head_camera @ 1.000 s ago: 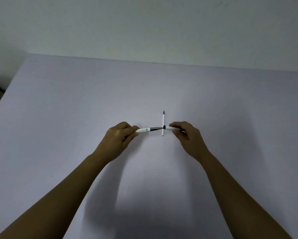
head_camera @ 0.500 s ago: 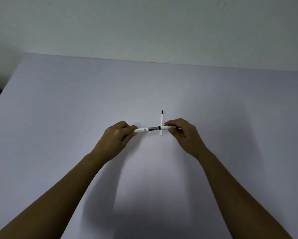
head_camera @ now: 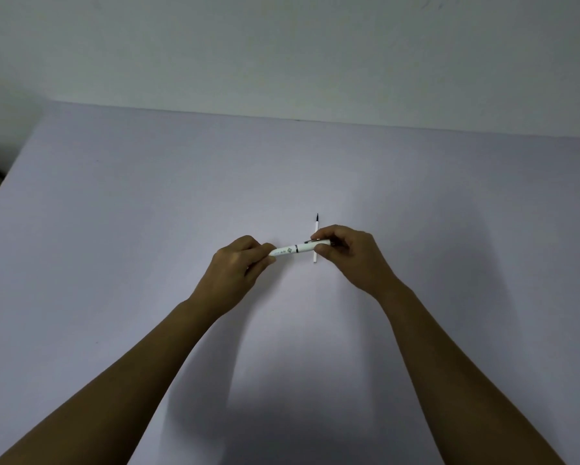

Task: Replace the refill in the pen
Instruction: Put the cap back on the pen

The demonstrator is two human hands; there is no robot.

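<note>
Both hands hold the white pen level above the table: left hand pinches its left end w/ thumb + fingers, right hand pinches the right end, by the clip. The 2 pen halves meet at a dark ring between the grips. A thin refill, dark tip pointing away, lies on the table just under/behind the right hand's fingertips, partly hidden by them.

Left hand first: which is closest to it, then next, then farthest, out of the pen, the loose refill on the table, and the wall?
1. The pen: held in the left hand itself.
2. The refill: lying on the table, past the pen, by the right hand.
3. The wall: beyond the table's far edge.
</note>
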